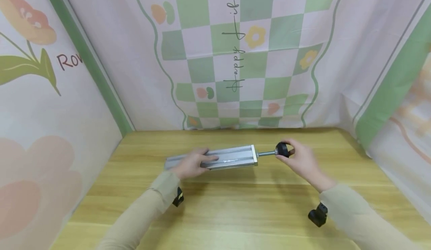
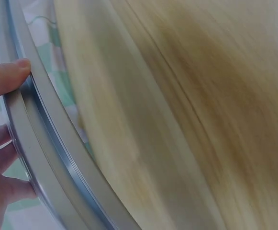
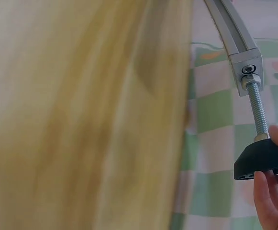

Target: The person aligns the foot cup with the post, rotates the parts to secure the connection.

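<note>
A long silver aluminium profile (image 1: 235, 155) with grooves along its faces lies across the middle of the head view, and my left hand (image 1: 191, 164) grips it. In the left wrist view the thumb and the fingers hold opposite sides of the profile (image 2: 57, 124). From its end plate (image 3: 246, 64) a threaded rod (image 3: 257, 108) sticks out to the right, with a nut against the plate. The rod carries a black levelling foot (image 1: 281, 149) at its far end. My right hand (image 1: 304, 164) pinches this foot (image 3: 258, 160) between thumb and fingers; part of the hand is cut off in the right wrist view.
Beneath both hands is a wood-grain table (image 1: 229, 212). A printed curtain (image 1: 249, 66) with green checks hangs behind its back edge, and similar cloth hangs on both sides. Black wrist cameras (image 1: 318, 215) show under the sleeves.
</note>
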A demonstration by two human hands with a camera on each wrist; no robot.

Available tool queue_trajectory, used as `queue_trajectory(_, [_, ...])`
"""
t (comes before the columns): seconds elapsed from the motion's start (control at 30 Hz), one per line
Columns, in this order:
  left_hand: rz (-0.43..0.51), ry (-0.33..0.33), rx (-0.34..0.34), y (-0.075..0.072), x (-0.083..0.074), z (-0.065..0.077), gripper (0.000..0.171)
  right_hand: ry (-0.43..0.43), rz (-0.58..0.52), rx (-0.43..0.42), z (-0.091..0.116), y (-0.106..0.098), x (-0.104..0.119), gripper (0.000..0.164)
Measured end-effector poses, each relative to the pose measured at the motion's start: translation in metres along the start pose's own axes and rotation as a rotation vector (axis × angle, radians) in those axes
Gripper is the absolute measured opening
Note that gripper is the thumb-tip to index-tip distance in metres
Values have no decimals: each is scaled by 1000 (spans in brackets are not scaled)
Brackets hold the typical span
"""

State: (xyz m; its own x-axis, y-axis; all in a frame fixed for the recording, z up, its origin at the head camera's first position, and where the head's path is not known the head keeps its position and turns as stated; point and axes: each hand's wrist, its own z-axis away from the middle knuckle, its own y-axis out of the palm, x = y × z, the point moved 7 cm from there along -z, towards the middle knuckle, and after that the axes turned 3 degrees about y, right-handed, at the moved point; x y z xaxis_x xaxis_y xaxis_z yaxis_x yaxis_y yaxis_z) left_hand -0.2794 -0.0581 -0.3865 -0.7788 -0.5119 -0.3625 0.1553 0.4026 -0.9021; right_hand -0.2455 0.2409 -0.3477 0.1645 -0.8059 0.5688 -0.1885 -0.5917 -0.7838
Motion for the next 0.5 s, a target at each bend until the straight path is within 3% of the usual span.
queue_trajectory(0.3, [-43,7,45,18,10,-7,49,124,-76,86,-2,26,-29,51])
queue_trajectory(0.5, [-58,-21,86,29,16,-10,49,154,-120,113,-1,38,-44,49])
